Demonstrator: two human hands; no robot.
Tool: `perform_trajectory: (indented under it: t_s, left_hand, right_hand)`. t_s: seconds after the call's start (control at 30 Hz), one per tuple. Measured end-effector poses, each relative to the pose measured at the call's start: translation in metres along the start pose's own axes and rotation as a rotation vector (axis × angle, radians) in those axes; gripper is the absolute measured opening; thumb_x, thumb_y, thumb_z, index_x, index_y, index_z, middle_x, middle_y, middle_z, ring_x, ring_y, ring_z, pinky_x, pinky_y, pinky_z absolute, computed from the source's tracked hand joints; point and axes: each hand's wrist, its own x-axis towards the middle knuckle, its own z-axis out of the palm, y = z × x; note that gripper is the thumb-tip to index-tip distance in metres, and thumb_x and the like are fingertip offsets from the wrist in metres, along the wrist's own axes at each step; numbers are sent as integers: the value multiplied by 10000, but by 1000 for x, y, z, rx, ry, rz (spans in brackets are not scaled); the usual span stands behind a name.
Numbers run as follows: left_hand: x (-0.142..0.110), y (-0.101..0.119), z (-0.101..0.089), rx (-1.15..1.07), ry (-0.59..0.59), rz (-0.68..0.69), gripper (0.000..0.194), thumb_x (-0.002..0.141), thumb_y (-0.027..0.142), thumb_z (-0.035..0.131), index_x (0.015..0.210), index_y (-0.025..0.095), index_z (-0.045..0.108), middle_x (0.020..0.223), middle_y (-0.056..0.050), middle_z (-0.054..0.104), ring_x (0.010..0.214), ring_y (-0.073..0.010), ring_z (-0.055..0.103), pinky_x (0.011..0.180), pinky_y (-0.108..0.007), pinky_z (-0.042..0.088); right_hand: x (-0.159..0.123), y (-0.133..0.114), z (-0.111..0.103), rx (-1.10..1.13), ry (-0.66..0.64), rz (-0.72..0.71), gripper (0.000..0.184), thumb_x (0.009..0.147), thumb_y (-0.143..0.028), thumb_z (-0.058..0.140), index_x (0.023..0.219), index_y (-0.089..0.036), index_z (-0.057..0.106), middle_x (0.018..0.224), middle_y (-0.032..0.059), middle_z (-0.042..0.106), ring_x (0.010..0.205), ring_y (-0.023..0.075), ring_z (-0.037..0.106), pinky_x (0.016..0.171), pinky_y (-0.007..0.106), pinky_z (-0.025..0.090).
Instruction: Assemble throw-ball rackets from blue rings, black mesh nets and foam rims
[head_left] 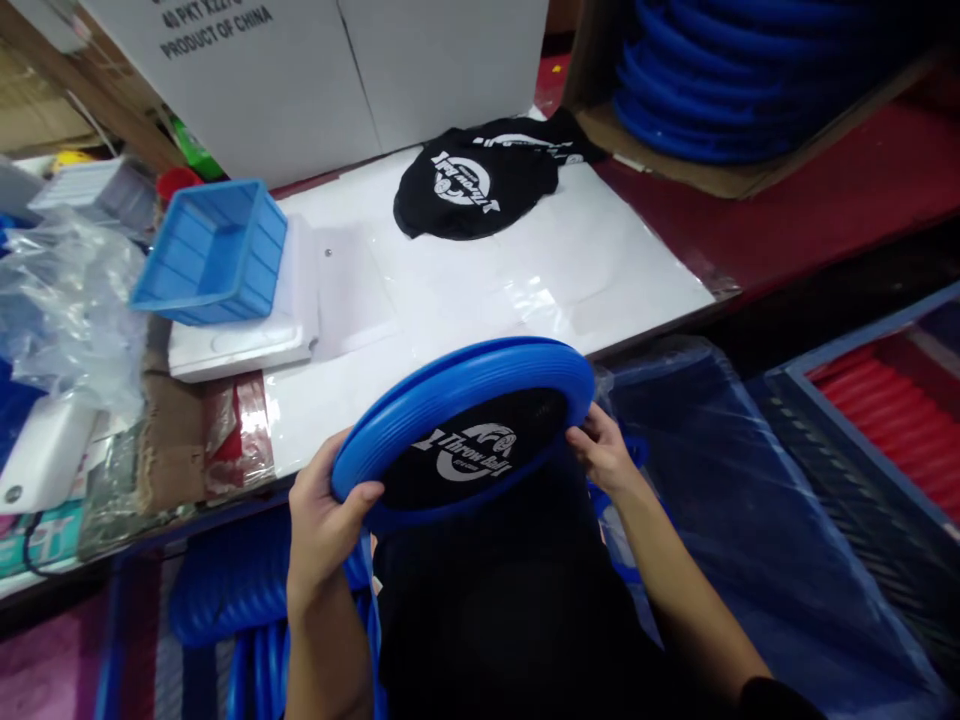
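Between my two hands is a blue throw disc [457, 400] with a black fabric centre printed "Throw Ball". It is tilted toward me at the table's front edge, and a gap along its far rim suggests two rings together. My left hand [330, 510] grips the left rim, thumb on the near face and fingers behind. My right hand [604, 455] pinches the right rim, with part of its fingers hidden behind the disc. Beyond the disc, several black fabric rounds [465, 185] with the same white print lie overlapping on the white table cover [480, 280].
A light-blue plastic bin [214, 250] sits on a white box at the left, beside crumpled clear plastic [67, 300]. A large white carton [300, 90] stands behind. Stacked blue rings [720, 90] fill a carton at the back right. Red rings [885, 420] are in a crate at right.
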Motion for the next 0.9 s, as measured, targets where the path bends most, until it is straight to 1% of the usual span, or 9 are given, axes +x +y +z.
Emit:
perform_trajectory:
  t_s: [0.13,0.23,0.3,0.37,0.47,0.53,0.63,0.73,0.9]
  left_hand:
    - [8,24,2,155,-97,290,466,919,605,780,1198,232,791,1013,-48,840,829,-238,809,762,-292,637]
    - [7,40,8,205,-226,456,451,939,541,786,1261,225,765,1050,-69,846,837,-236,824,768,-285,650]
    - [6,48,11,220,-304,544,439,957,471,790,1303,205,735,1059,-76,845,840,-220,828,773,-265,650]
    - [6,52,12,228,-355,593,445,964,423,794,1330,184,710,1056,-83,842,855,-216,829,791,-262,652]
    - [6,51,8,240,-373,615,461,969,398,793,1361,181,686,1043,-82,837,862,-217,827,798,-271,654]
    - [8,50,2,241,-382,615,442,990,401,768,1364,183,676,1056,-82,831,883,-212,822,808,-270,652]
    - [12,51,-1,292,-479,557,375,1048,394,680,1356,182,662,1113,-94,816,954,-209,812,858,-275,646]
    - [15,57,8,359,-553,501,395,1056,430,651,1356,173,651,1148,-115,804,1001,-236,803,901,-322,648]
    - [21,62,26,280,-566,572,447,1021,438,706,1372,169,644,1123,-122,803,971,-249,794,867,-341,638]
  right_hand:
    - [9,-29,-24,-186,-160,-83,571,727,-671,890,1094,-255,755,1002,74,805,1044,337,761,957,487,628]
    - [6,-76,-28,-296,-297,-285,552,873,-551,831,1329,-265,708,1312,106,770,1258,334,712,1124,522,553]
    - [0,-111,-20,-462,-419,-491,504,921,-433,813,1385,-279,691,1345,97,758,1349,317,659,1207,522,486]
    - [-6,-142,-6,-594,-544,-673,510,939,-364,807,1420,-265,669,1351,104,750,1316,300,674,1205,505,490]
    - [-15,-169,14,-696,-694,-813,460,994,-339,740,1422,-206,636,1253,119,776,1156,262,735,1054,422,589]
    - [-18,-174,23,-753,-690,-868,399,1026,-325,689,1392,-178,628,1229,128,782,1108,257,751,984,400,611]
    - [-19,-169,31,-835,-658,-912,348,1045,-333,654,1349,-166,630,1215,128,791,1073,265,768,937,404,618]
    - [-20,-161,38,-882,-630,-932,336,1059,-374,634,1312,-153,644,1166,122,803,999,257,782,873,387,621]
    - [-25,-163,48,-907,-619,-964,404,1066,-422,621,1328,-116,655,1148,139,806,988,271,781,859,399,622]
